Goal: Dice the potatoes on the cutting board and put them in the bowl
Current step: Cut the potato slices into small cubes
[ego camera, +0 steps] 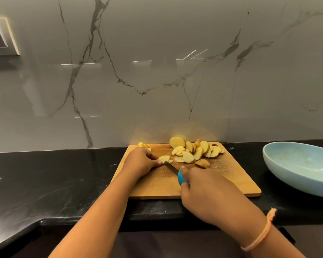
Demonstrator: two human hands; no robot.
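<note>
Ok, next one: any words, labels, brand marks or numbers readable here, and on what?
No readable text in this view.
cutting board: plain wood, no mark.
bowl: plain blue, no label.
knife, gripped by the right hand: no brand visible on blade or blue handle.
switch plate on the wall: no lettering visible.
potato piece held by the left hand: nothing on it.

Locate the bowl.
Head view, far right: the bowl sits on the black counter, just right of the cutting board, not touching it.
</note>
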